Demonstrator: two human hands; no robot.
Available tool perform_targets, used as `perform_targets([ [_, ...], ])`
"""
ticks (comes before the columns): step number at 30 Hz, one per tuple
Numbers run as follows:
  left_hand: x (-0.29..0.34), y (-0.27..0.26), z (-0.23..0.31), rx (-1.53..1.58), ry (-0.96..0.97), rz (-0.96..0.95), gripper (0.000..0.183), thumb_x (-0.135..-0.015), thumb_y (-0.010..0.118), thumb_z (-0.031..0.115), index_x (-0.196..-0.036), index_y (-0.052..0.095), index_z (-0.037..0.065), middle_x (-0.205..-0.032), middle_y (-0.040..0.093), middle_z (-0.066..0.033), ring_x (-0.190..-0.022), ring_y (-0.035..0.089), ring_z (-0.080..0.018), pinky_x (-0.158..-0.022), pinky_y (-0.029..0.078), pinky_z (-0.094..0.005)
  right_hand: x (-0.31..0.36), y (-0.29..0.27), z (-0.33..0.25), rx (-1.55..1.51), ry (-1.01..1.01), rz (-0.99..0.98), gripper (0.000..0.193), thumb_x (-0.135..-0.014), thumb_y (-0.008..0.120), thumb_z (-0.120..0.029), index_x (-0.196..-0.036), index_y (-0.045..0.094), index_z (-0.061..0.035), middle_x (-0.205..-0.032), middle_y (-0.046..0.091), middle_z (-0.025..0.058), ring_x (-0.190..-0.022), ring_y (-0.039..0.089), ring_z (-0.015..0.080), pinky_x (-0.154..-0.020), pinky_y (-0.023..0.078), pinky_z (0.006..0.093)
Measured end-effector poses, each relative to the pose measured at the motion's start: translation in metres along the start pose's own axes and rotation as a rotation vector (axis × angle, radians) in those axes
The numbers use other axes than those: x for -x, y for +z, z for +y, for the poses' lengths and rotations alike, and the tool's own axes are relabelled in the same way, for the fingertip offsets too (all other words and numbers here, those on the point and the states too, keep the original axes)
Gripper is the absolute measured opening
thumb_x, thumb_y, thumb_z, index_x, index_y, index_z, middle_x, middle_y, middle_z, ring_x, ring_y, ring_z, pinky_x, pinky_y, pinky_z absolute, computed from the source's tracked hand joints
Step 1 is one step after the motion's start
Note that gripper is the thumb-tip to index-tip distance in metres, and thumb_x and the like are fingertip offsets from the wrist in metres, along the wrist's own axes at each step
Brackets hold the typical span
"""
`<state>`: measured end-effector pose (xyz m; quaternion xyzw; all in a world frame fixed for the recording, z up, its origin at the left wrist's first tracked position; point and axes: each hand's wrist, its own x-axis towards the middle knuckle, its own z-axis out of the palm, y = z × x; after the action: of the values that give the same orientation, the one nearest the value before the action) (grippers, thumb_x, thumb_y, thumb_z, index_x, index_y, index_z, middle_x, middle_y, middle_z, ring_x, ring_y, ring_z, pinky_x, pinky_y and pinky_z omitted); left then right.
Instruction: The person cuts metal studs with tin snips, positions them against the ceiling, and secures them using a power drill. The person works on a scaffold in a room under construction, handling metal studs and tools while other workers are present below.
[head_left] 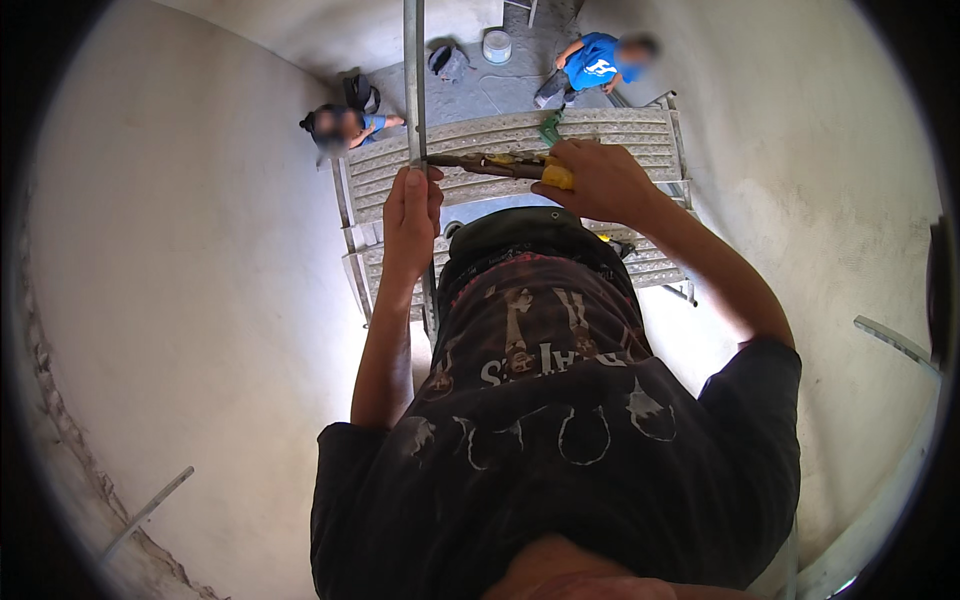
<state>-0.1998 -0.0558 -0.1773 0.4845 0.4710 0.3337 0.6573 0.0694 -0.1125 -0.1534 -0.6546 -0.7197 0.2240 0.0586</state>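
My left hand [410, 215] is closed around a long, thin metal profile [414, 80], which runs from the top edge down past my wrist. Its thumb lies along the metal. In my right hand [605, 185] is a plier-like tool [495, 163] with yellow grips and long dark jaws, pointing left. The jaw tips meet the profile just above my left fingertips. Whether they bite on the metal or only touch it, I cannot tell. My right fingers wrap round the grips and partly hide them.
Slatted metal scaffold platforms [625, 140] lie below me; a green tool [550, 127] rests on one. Two people, one at left [335, 130] and another in a blue shirt [598, 62], are beyond. A white bucket [497, 46] stands on the floor. Metal strips [895, 343] jut from both sides.
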Motion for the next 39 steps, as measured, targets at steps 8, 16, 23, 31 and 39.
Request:
perform_targets([
  [8, 0.009, -0.005, -0.012, -0.247, -0.024, -0.055, 0.029, -0.104, 0.053, 0.033, -0.097, 0.058, 0.006, -0.064, 0.041, 0.0062, -0.049, 0.036, -0.002, -0.042, 0.028, -0.0212, 0.002, 0.015, 0.014, 0.025, -0.009, 0.0, 0.047, -0.088, 0.064, -0.052, -0.095, 0.064, -0.0057, -0.077, 0.069, 0.0157, -0.076, 0.069, 0.0374, -0.071, 0.055, 0.0486],
  [16, -0.003, -0.039, 0.008, 0.061, -0.065, -0.068, 0.028, -0.104, 0.052, 0.032, -0.1, 0.053, 0.005, -0.067, 0.057, -0.0038, -0.048, 0.054, -0.0109, -0.044, 0.048, -0.0276, 0.022, 0.001, 0.023, -0.176, 0.111, -0.073, 0.05, -0.086, 0.07, -0.047, -0.116, 0.061, -0.0086, -0.112, 0.066, 0.0161, -0.105, 0.063, 0.0365, -0.089, 0.051, 0.0472],
  [23, 0.011, -0.02, 0.019, 0.034, -0.084, -0.256, 0.037, -0.105, 0.049, 0.036, -0.092, 0.058, 0.002, -0.067, 0.065, -0.0082, -0.052, 0.062, -0.0137, -0.048, 0.049, -0.0264, -0.009, -0.076, -0.014, -0.35, 0.078, 0.655, 0.045, -0.084, 0.076, -0.039, -0.113, 0.065, -0.0059, -0.096, 0.069, 0.0144, -0.083, 0.069, 0.034, -0.072, 0.053, 0.0395],
  [31, 0.023, 0.032, 0.039, -0.186, -0.17, -0.412, 0.033, -0.104, 0.051, 0.032, -0.091, 0.057, 0.003, -0.06, 0.058, -0.003, -0.048, 0.052, -0.0095, -0.045, 0.041, -0.0255, -0.035, -0.179, -0.065, 0.143, -0.427, 1.163, 0.058, -0.071, 0.081, -0.015, -0.12, 0.054, -0.0025, -0.11, 0.062, 0.0181, -0.101, 0.061, 0.0393, -0.085, 0.052, 0.0436],
  [39, 0.049, 0.033, 0.046, -0.081, -0.177, -0.542, 0.027, -0.101, 0.056, 0.026, -0.091, 0.057, 0.002, -0.058, 0.057, -0.0035, -0.046, 0.052, -0.01, -0.043, 0.041, -0.0266, -0.078, -0.115, 0.01, 0.363, -0.342, 0.791, 0.053, -0.082, 0.071, -0.054, -0.113, 0.067, -0.0112, -0.108, 0.068, 0.0131, -0.1, 0.066, 0.0334, -0.088, 0.051, 0.0444],
])
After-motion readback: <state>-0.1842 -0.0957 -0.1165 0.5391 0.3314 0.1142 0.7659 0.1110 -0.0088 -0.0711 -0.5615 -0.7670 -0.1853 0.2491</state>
